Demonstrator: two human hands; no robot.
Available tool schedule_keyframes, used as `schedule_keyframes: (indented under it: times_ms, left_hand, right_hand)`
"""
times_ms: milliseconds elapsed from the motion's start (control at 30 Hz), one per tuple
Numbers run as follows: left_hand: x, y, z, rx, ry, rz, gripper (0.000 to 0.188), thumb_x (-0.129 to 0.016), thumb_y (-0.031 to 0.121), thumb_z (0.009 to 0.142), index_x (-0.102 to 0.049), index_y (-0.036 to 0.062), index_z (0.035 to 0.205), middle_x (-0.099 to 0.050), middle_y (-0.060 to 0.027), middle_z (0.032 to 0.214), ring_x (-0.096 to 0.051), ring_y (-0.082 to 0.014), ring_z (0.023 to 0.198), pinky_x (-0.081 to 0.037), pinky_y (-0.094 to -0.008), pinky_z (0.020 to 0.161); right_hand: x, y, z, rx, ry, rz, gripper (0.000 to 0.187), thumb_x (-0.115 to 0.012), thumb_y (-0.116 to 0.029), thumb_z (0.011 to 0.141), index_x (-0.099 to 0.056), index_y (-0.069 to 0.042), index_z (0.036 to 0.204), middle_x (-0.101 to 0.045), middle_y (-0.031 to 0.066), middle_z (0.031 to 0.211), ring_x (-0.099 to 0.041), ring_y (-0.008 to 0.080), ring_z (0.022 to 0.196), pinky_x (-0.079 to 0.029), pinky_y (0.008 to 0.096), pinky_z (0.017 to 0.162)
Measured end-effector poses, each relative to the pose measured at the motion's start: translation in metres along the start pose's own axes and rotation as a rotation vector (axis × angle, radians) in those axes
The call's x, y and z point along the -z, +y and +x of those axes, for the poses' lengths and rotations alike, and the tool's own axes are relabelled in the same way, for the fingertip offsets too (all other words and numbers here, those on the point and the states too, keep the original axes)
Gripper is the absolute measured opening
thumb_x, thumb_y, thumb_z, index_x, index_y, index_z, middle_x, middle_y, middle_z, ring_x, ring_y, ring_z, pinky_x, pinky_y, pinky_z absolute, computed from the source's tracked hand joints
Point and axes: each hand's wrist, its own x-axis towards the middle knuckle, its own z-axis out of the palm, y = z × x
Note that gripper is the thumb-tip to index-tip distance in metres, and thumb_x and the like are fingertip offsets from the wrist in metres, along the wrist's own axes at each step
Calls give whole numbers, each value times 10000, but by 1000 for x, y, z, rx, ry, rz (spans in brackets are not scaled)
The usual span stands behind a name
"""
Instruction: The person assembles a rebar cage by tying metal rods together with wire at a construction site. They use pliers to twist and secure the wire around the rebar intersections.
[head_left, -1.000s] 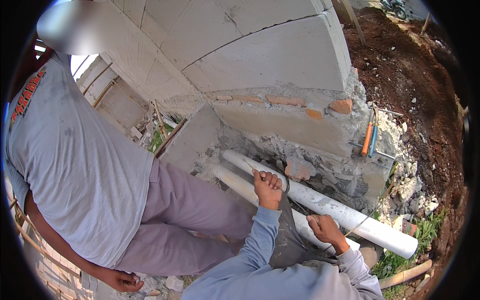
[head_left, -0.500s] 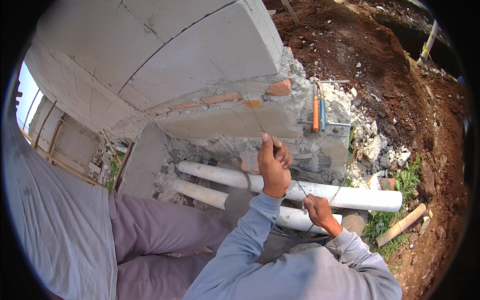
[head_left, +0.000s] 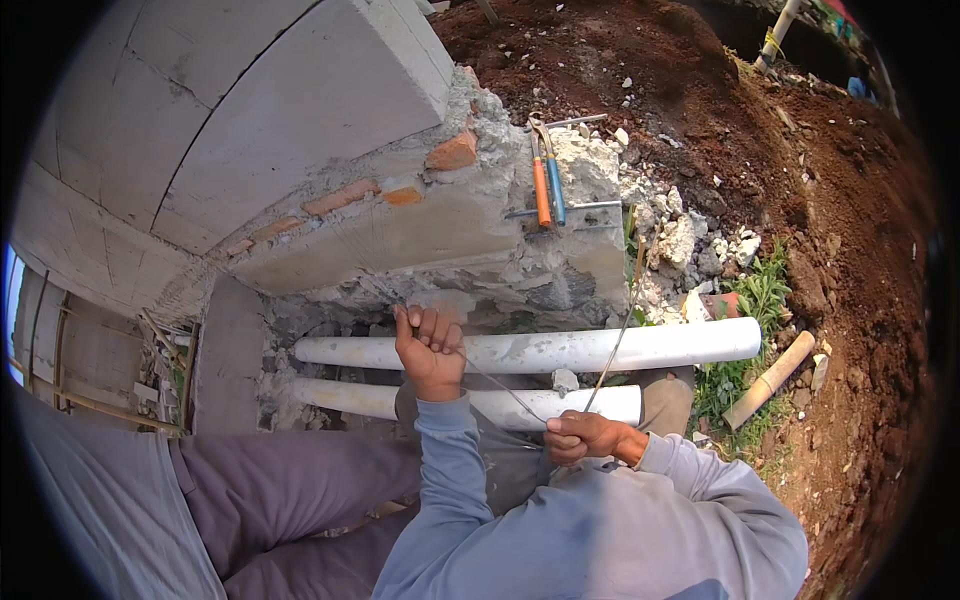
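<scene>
A thin dark wire (head_left: 505,391) runs between my two hands, over the white pipes. My left hand (head_left: 431,345) is raised above the pipes with its fingers curled around one part of the wire. Lower and to the right, my right hand (head_left: 585,438) pinches the wire near my lap. A length of it rises from there past the upper white pipe (head_left: 600,348) toward the rubble. The lower white pipe (head_left: 350,396) lies alongside, between my knees and the wall.
Pincers (head_left: 548,185) with orange and blue handles lie on the broken wall end, beside a metal bar (head_left: 590,206). A block wall (head_left: 290,130) stands ahead. At left is a person in purple trousers (head_left: 290,480). Bamboo (head_left: 770,380) lies on the soil at right.
My left hand has come down and back, its palm side now more in view. My right hand has drawn nearer to me. The whole view has shifted toward the right.
</scene>
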Motion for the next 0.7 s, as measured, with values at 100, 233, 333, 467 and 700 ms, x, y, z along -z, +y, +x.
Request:
schedule_keyframes:
  times_ms: [100,233,333,467,700]
  left_hand:
    - [10,12,-4,-204,32,79,405,-448,432,1011,-438,146,726,-263,49,545,-216,-79,437,-216,-243,397]
    - [5,-13,-24,-371,175,201,423,-470,472,994,-423,153,720,-270,48,559,-211,-79,447,-211,-241,401]
    - [5,-43,-28,-398,247,228,402,-494,470,984,-426,148,754,-280,40,579,-225,-77,452,-213,-237,408]
    - [13,-29,-23,-338,235,233,362,-505,448,984,-476,133,807,-310,37,589,-251,-77,458,-230,-238,409]
    - [28,10,-15,-277,47,179,364,-430,418,1017,-544,85,923,-408,19,631,-379,-102,528,-352,-269,486]
  right_hand:
    - [-2,0,2,-74,220,-360,488,-370,-372,1025,-616,-20,792,-594,20,662,-526,148,609,-438,286,627]
    - [-29,-27,8,18,641,-1053,348,-483,-290,970,-568,-24,1177,-672,123,948,-641,225,824,-495,354,772]
    - [-34,-29,25,259,903,-1457,338,-505,-273,960,-530,-45,1208,-664,144,893,-648,246,803,-490,360,749]
    - [-23,-15,26,123,803,-1560,301,-515,-289,963,-572,-64,1155,-669,131,875,-636,234,776,-478,339,728]
    - [-8,-29,-22,225,800,-1147,241,-554,-243,952,-664,-38,1013,-646,88,753,-587,164,686,-468,307,657]
